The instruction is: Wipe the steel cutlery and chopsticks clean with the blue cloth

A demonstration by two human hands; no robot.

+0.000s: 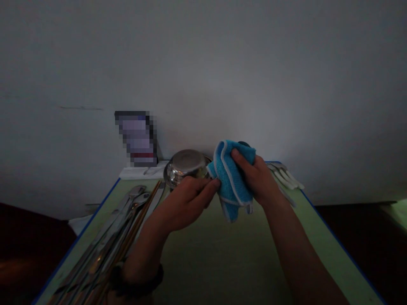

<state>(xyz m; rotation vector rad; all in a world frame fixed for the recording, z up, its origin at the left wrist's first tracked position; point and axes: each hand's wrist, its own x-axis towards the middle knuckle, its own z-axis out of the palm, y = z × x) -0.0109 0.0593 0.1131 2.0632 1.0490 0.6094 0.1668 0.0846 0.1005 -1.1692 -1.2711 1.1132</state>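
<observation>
The right hand is clamped on a blue cloth with pale edging, its thumb laid across the front of the fabric. The cloth is bunched and folded, with its lower corners hanging below that hand, clear of the counter. A small dark rounded thing shows just past the cloth's upper edge, near the right hand's thumb; what it is cannot be made out.

The left hand has its thumb and fingers drawn together at the cloth's left edge. Whether they pinch the fabric or something within it cannot be told. A dark bracelet circles the left wrist.

Just beyond the left hand, a shiny metal bowl sits upside down near the wall, partly hidden by the fingers. Farther off and to the left of that hand, a blurred-out upright device leans back, with a flat white thing at its foot.

To the left of the left hand, spoons and other metal cutlery lie lengthwise beside brown chopsticks, and the forearm crosses over part of them. Beyond the right hand, to its right, white-handled cutlery lies near the counter's blue edge.
</observation>
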